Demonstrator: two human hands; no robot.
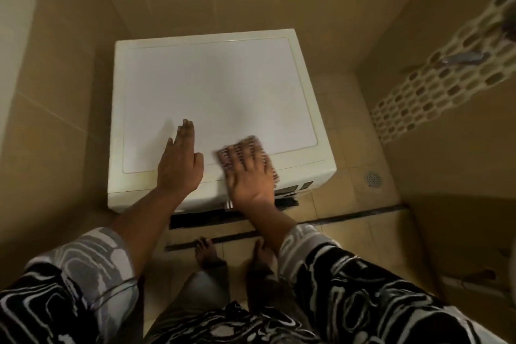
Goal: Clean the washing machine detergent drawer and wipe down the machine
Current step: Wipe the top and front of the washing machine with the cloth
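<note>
White washing machine (217,86) centre, plain flat top, patterned cloth (245,145) on its near-right edge, blurred, right hand (251,176) fingers spread, pressing cloth flat, left hand (180,167) flat alongside, fingers together, dark gap (195,220) at front, poss. drawer slot

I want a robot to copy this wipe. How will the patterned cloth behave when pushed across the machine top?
The cloth is probably thin and floppy: it lies flat under the spread right hand. It likely slides easily on the smooth washing machine top, though its uncovered edges may bunch or fold.
</note>
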